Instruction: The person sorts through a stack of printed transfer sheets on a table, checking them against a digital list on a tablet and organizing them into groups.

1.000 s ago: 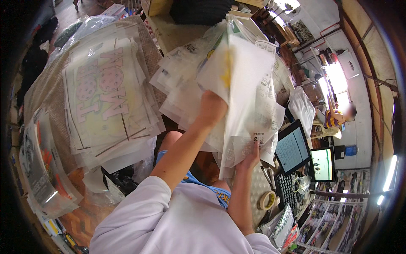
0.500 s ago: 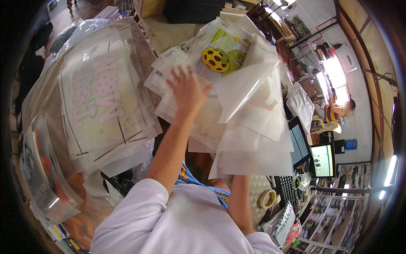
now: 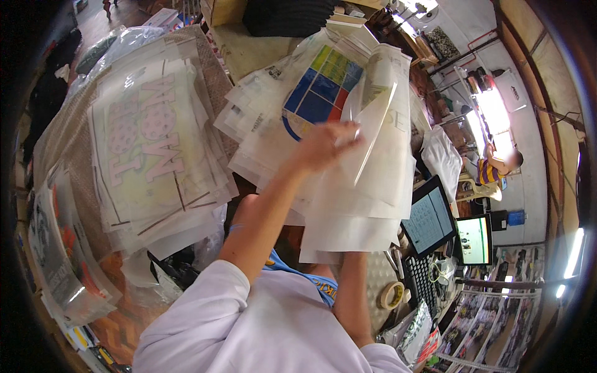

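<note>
A loose pile of translucent printed film sheets (image 3: pixel 267 149) lies in front of me. My left hand (image 3: pixel 326 146) reaches across it, slightly blurred, fingers closed at the edge of a curled film sheet (image 3: pixel 379 149). That sheet bends over to the right, and more sheets hang in a stack below it. Under the curl a sheet with a blue, green and red court-like print (image 3: pixel 320 87) shows. My right forearm (image 3: pixel 354 298) goes up beneath the hanging sheets, which hide my right hand and its fingers.
Another stack of printed film sheets (image 3: pixel 152 137) lies on a brown padded surface to the left. More film (image 3: pixel 68 248) sits at lower left. On the right are a tablet-like screen (image 3: pixel 429 217), a monitor (image 3: pixel 474 239), a keyboard (image 3: pixel 423 280) and a tape roll (image 3: pixel 393 295). A person (image 3: pixel 491 166) sits farther back.
My left hand has moved right and down, from spread over the pile to the curled sheet's edge. The yellow ball print is covered or turned away, and the blue court-like print now shows.
</note>
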Demonstrator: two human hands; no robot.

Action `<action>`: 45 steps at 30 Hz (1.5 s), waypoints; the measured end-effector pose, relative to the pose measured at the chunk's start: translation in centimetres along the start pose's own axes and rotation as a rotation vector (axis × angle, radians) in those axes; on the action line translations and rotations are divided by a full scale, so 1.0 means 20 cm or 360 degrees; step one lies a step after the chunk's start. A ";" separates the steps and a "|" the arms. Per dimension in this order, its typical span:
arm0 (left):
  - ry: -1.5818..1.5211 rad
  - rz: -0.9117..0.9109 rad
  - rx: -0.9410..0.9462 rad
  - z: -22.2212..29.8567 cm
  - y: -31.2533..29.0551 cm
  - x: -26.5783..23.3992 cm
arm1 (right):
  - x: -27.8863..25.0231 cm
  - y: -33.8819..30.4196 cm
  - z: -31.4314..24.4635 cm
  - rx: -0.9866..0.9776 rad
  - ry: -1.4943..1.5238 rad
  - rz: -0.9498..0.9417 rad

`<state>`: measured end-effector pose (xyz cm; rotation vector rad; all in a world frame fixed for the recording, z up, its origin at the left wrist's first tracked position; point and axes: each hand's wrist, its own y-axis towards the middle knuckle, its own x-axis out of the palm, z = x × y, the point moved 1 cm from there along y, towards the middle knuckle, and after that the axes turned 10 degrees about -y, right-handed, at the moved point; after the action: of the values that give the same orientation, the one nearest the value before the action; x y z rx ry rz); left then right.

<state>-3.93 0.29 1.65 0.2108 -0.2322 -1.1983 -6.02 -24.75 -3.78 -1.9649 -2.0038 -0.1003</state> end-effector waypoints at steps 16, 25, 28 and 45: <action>0.0550 0.0642 -0.0076 -0.12 0.19 -0.27 | 0.05 -0.06 -0.03 0.0044 -0.0019 0.0044; 0.0995 0.0321 0.0100 0.13 0.23 -0.04 | 0.08 -0.05 -0.04 0.0071 -0.0009 0.0093; 0.0946 0.0155 0.0186 0.14 0.28 0.13 | 0.05 -0.05 -0.03 -0.0091 -0.0044 -0.0032; 0.1685 0.0449 -0.0350 -0.21 0.24 -0.43 | 0.00 -0.03 -0.01 0.0074 0.0086 -0.0012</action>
<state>-1.49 10.22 -1.53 0.5650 0.7681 -0.6976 -6.61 -24.82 -3.37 -1.9057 -1.9622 -0.1062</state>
